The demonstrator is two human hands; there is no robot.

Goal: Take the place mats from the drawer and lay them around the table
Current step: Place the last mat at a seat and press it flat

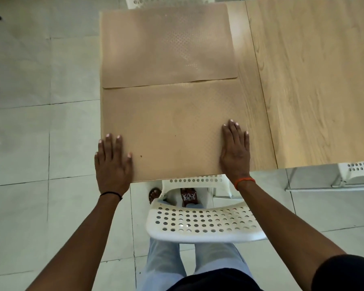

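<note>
Both your hands are flat on the near place mat [172, 131], which lies at the table's [303, 80] near left corner, its near edge along the table edge right in front of you. Your left hand [112, 162] has straight, slightly spread fingers pressing on the mat's near left corner, with the outer fingers running over the left edge; it grips nothing. Your right hand [235, 152] lies the same way on the mat's near right corner, fingers straight and close together, palm down, holding nothing. A second place mat [168, 45] lies just beyond the first on the same side of the table, and its near edge overlaps the far edge of the mat under your hands. Both mats are tan with a fine dotted texture, and the left edges of both sit along the table's left edge. You have a black band [111, 195] on the left wrist and an orange band [244, 182] on the right. A white chair [202, 225] with round holes stands between you and the table, its backrest against your legs. Another white chair [359, 171] shows under the table's near edge at the right.
</note>
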